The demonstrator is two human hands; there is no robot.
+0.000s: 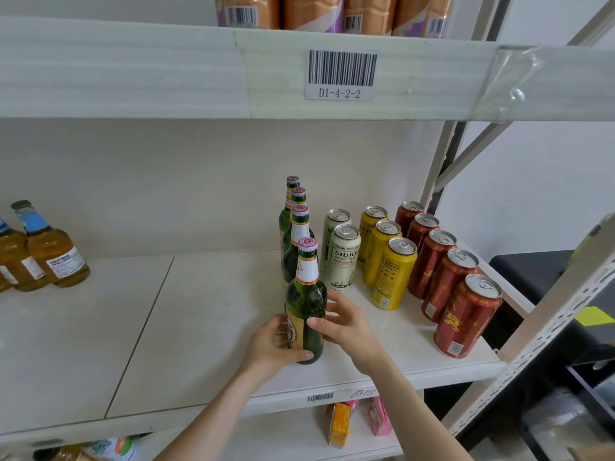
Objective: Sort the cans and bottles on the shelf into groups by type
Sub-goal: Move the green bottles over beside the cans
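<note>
A green beer bottle (305,296) stands upright at the front of the white shelf (199,327), at the near end of a row of green bottles (294,224). My left hand (271,349) grips its lower body from the left, thumb under the label. My right hand (342,322) touches the bottle's right side with loosely curved fingers. To the right stand two cream cans (342,257), three yellow cans (391,271) and a row of several red cans (449,284). Amber bottles with blue neck labels (50,247) stand at the far left.
The upper shelf edge (339,74) with a barcode tag hangs close overhead, orange-brown cans (316,11) on it. A metal upright and brace (466,154) bound the right end. Packets (339,427) sit on the shelf below.
</note>
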